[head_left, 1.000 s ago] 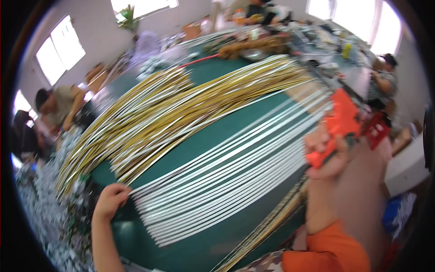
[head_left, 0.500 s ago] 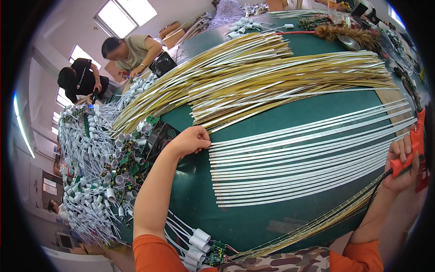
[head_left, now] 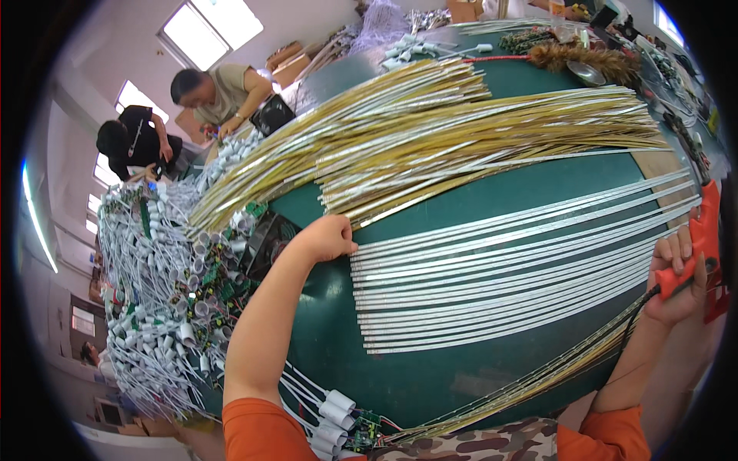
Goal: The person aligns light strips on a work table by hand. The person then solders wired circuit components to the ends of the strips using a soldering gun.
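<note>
On the smooth green table (head_left: 430, 376), thin, flat white strips (head_left: 500, 276) lie side by side, long axes running left to right, right ends angled away from the person. The angular orange-red tool (head_left: 704, 227) points away too, its handle (a black cord (head_left: 635, 316) trails below) clenched in the right hand (head_left: 680, 303). The left hand's (head_left: 327, 237) fingertips pinch the farthest strip's left end.

I'm finding passage over the green tabletop (head_left: 477, 201) between the yellowish strip pile (head_left: 492, 127) and spaced white strips (head_left: 538, 296); the left hand (head_left: 327, 237) is blocking its left end, a corded orange tool (head_left: 705, 230) crowding the right.
</note>
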